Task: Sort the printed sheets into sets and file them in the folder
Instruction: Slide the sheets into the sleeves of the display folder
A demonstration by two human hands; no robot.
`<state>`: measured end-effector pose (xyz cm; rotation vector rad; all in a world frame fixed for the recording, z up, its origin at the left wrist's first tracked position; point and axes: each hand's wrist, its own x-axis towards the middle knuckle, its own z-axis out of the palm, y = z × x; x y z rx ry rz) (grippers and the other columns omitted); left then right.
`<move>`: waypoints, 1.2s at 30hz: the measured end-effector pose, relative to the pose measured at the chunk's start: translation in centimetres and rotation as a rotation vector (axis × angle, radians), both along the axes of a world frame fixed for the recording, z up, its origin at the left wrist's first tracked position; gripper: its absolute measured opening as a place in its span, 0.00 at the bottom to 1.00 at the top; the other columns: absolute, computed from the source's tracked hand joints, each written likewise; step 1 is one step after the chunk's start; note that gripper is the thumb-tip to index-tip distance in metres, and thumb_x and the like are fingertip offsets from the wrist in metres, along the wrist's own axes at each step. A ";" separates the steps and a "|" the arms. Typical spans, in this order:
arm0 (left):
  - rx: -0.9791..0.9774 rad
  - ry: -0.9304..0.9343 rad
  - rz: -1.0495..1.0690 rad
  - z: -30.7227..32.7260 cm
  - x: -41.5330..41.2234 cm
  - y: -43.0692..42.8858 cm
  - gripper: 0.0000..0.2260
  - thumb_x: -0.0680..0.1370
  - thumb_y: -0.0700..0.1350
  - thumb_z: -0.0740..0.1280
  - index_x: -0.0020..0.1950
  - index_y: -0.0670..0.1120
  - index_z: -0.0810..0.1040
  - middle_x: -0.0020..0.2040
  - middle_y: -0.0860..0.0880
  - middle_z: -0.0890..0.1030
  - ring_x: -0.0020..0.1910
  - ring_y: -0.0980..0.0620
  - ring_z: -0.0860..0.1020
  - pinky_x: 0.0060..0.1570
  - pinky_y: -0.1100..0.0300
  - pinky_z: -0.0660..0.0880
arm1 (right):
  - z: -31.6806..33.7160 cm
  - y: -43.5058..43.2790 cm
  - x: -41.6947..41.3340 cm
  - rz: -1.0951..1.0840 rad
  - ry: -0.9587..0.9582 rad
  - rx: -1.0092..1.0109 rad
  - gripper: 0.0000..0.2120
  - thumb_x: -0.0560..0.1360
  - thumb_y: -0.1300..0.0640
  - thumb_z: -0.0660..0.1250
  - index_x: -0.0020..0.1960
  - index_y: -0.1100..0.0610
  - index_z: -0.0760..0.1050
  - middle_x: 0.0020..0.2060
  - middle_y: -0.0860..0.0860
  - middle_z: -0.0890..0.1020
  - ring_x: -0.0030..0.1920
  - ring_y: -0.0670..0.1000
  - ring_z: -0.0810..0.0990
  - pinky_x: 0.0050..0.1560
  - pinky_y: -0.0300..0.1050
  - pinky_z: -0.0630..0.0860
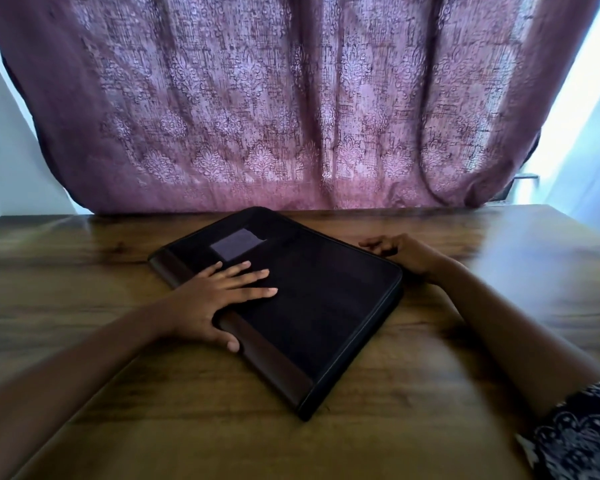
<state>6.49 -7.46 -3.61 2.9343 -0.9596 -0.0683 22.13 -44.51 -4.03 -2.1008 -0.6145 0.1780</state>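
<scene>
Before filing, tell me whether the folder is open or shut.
Shut: the folder lies flat on the table, cover down, no pages showing; the left hand rests on top.

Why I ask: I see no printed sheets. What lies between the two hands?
Only the closed folder, in the head view: left hand flat on its dark cover, right hand at its far edge. No loose sheets.

free: bare table [84, 271] left, right and near | blocked: folder [326, 306] flat at centre, curtain [274, 116] along far edge
</scene>
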 end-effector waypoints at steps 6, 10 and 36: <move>-0.016 -0.015 0.173 -0.2 0.3 -1.6 0.39 0.60 0.84 0.46 0.69 0.78 0.41 0.77 0.65 0.44 0.78 0.55 0.41 0.74 0.42 0.43 | -0.3 -1.8 -1.2 -0.146 -0.010 0.109 0.14 0.69 0.78 0.65 0.46 0.64 0.82 0.58 0.57 0.79 0.55 0.51 0.77 0.57 0.35 0.72; 0.003 -0.042 0.366 -0.4 0.4 -5.3 0.41 0.57 0.85 0.38 0.69 0.76 0.40 0.79 0.60 0.45 0.78 0.51 0.44 0.73 0.40 0.44 | -0.7 0.0 -1.3 -0.490 -0.084 -0.061 0.08 0.71 0.69 0.68 0.40 0.57 0.81 0.42 0.54 0.83 0.39 0.48 0.77 0.42 0.42 0.72; -0.057 -0.045 0.653 0.1 3.3 -15.3 0.45 0.62 0.82 0.44 0.77 0.65 0.51 0.80 0.51 0.51 0.78 0.40 0.48 0.69 0.29 0.47 | 0.6 -6.1 -5.8 -0.362 0.231 0.169 0.09 0.71 0.75 0.65 0.51 0.70 0.79 0.51 0.56 0.81 0.51 0.52 0.78 0.57 0.44 0.75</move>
